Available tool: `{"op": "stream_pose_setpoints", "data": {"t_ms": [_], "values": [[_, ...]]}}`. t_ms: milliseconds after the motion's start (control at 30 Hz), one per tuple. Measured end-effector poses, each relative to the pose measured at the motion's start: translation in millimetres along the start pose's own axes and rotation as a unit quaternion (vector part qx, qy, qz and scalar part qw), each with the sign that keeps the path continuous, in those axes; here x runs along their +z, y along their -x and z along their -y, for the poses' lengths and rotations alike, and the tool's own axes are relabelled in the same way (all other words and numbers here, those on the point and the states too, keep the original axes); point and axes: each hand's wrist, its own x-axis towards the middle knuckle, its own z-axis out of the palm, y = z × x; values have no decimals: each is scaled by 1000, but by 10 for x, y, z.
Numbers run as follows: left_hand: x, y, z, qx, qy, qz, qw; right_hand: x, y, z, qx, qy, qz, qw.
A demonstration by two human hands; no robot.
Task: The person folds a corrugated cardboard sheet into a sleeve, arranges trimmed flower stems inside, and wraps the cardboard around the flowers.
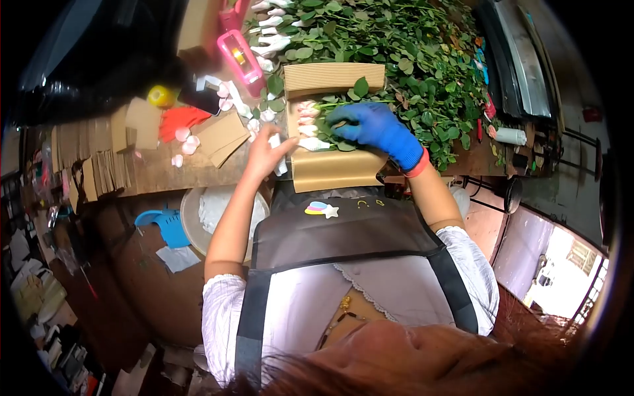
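Observation:
Several pale pink roses (308, 113) lie side by side on brown corrugated cardboard (335, 77), with stems and leaves pointing right. Nearest my body is a rose in a white net sleeve (314, 143). My right hand (373, 129), in a blue glove with a red cuff, curls over the stems and leaves just right of the blooms; its fingers look closed on a rose stem, partly hidden by leaves. Bare, my left hand (269, 148) is just left of the netted bloom, thumb and fingers apart. A gold-brown cardboard flap (338, 170) hangs over the table's front edge.
Leafy rose stems (409, 72) pile across the back and right. On the left are a pink tape dispenser (241, 61), yellow tape roll (159, 96), red-orange glove (179, 123), loose petals (190, 145) and cardboard pieces (228, 137). Below stands a lined bin (191, 214).

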Motion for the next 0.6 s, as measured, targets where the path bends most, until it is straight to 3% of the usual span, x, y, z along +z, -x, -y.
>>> {"op": "stream_pose_setpoints", "data": {"t_ms": [67,100,200,333,467,500,600], "values": [[72,-133,70,-66,-20,172,983,87,-120,-51,-27,77,127,989],[79,-144,-10,-52,-48,187,980,171,-185,-41,-21,141,180,973],[68,-183,-76,-87,-26,191,977,330,-367,83,25,272,251,929],[103,-11,-30,-86,23,45,995,504,-469,77,8,346,273,897],[171,20,-3,-69,66,61,994,403,-436,123,-13,315,271,910],[201,-13,-14,-66,50,115,990,392,-436,111,-26,316,262,912],[153,-57,-205,-101,21,149,983,407,-414,116,-38,320,256,911]]}}
